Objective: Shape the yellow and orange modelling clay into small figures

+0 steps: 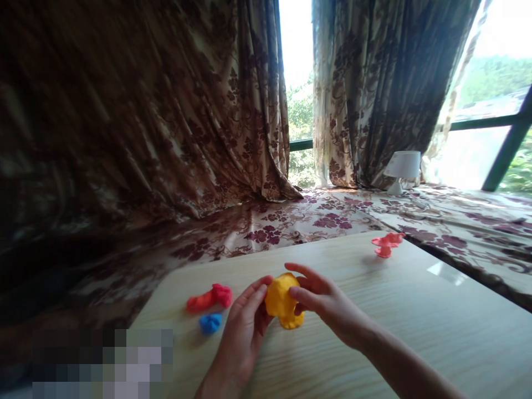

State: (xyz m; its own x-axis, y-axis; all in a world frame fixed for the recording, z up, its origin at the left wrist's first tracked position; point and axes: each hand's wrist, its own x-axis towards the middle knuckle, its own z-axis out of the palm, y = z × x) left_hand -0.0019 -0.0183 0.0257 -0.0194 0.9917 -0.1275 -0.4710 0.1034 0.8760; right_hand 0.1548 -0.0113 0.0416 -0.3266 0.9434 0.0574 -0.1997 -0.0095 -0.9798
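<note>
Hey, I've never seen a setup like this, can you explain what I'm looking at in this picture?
Of course. There's no machine here: these are a person's own bare hands, seen by a camera worn on their head, looking forward and down. The left hand holds a yellow piece by one side, while the right hand touches its other side. It looks like modelling clay, though I can't be certain. On the pale table, beyond the left hand, lie a red piece and a small blue lump. Near the far right corner stands a coral piece. Behind are a white lamp and patterned curtains.
</note>
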